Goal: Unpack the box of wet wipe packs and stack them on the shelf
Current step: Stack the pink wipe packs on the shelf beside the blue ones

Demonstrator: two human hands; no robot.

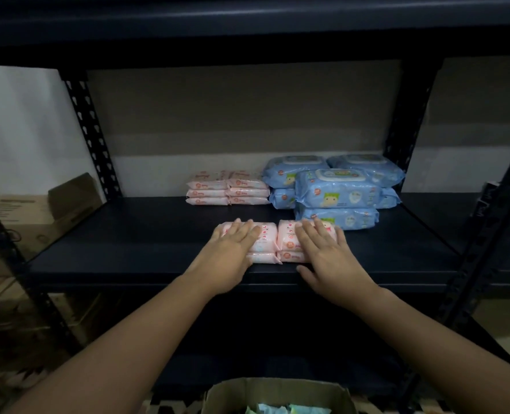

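Head view, stock entry. Shelf [158, 234]: dark board, metal uprights.

Item 1: pink wipe packs [267, 245], two low stacks touching side by side at the front edge, about mid-width. My left hand [232, 249] lies flat on the left stack and my right hand [326, 252] flat on the right; each grip is spread, fingers straight, pressing down, pinching nothing.

Item 2: more pink packs [228, 188], stacked at the back edge.

Item 3: blue wipe packs [337, 192], stacked toward the back right corner, the nearest just behind my right fingers.

Item 4: box [277, 395], open, below the shelf, packs left inside.

Risk, as I judge it: the front stacks sit close to the lip; soft, slick wrappers could slide off if I push unevenly, or nudge the blue pile.
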